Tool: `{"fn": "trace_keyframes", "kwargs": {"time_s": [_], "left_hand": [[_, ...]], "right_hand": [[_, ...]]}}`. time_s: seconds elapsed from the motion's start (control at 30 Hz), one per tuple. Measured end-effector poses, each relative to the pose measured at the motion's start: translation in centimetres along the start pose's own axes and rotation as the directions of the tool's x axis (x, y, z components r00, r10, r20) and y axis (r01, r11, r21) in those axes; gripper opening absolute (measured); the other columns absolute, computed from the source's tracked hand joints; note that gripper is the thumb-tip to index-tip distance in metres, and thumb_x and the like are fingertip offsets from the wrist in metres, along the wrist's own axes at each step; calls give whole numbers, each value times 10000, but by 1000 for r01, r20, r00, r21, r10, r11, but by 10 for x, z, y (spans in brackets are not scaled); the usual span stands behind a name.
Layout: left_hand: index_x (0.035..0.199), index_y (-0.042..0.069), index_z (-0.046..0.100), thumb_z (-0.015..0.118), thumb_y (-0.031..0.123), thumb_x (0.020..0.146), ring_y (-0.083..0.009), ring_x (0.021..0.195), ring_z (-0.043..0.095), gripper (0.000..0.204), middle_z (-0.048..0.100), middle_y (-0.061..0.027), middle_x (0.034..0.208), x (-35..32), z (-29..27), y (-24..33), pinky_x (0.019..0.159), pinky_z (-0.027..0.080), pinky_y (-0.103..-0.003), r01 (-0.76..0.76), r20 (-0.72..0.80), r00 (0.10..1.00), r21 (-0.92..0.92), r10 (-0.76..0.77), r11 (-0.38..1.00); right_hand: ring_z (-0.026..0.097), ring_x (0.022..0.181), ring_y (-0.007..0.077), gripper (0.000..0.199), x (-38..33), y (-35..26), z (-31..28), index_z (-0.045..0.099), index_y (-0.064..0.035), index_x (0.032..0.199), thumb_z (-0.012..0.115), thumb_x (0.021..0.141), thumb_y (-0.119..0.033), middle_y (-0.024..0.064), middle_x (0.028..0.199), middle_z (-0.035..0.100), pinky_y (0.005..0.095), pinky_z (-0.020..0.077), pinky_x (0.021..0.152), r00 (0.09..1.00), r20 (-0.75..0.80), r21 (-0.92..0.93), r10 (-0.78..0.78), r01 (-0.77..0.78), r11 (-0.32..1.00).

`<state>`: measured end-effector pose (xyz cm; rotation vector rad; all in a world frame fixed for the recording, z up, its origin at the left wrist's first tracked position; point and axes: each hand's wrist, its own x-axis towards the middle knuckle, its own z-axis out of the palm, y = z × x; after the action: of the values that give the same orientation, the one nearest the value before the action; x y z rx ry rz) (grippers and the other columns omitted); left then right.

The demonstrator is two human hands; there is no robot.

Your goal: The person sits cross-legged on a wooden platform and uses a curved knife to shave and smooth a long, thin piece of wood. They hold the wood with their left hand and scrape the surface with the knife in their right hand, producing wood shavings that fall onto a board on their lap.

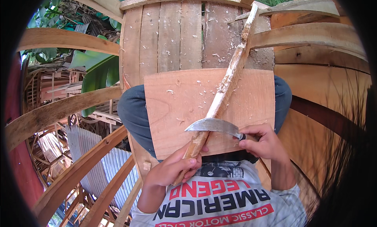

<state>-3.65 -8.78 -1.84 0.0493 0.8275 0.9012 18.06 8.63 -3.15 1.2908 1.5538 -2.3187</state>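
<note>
The person sits with a flat wooden board point(188, 109) across the lap, and both hands work just at its near edge. The left hand point(172, 170) is wrapped tight around the lower end of a long wooden stick point(227, 81), fingers curled over it. From that grip the stick runs up and away to the right, lying across the board, its far end reaching the plank platform point(172, 34) beyond. The right hand point(263, 142), just right of the left, is closed around the handle of a curved knife point(212, 125). The blade points left from that fist and rests across the stick, just above the left hand's fingers. Pale wood shavings point(204, 91) lie scattered over the board and planks ahead of both hands.
</note>
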Motion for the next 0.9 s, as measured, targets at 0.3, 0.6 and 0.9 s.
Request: {"fn": "trace_keyframes", "kwargs": {"time_s": [0.3,0.6,0.9], "left_hand": [[1263,-11,354,466,227,932,-58,525,417,423,424,-12,747,5,5,-6,456,353,-193,-31,-17,999,-26,30,999],[1281,-16,350,493,265,924,-65,531,420,475,433,-21,796,-2,5,-6,461,356,-195,-27,-44,999,37,28,999],[1208,-18,429,680,204,793,-341,826,647,533,627,-225,959,-6,26,7,764,488,-385,66,-322,906,749,275,659]], "right_hand": [[517,642,29,193,3,2,-4,648,38,1003,665,851,-80,7,765,633,188,402,529,975,-86,-228,-205,181,957],[601,775,90,199,-5,-8,-13,652,59,962,690,823,-79,59,809,662,223,468,691,982,-133,-167,-131,108,980],[393,403,13,102,5,-6,-43,511,-48,928,598,876,-66,-30,630,489,183,297,365,754,-583,106,-302,440,892]]}}
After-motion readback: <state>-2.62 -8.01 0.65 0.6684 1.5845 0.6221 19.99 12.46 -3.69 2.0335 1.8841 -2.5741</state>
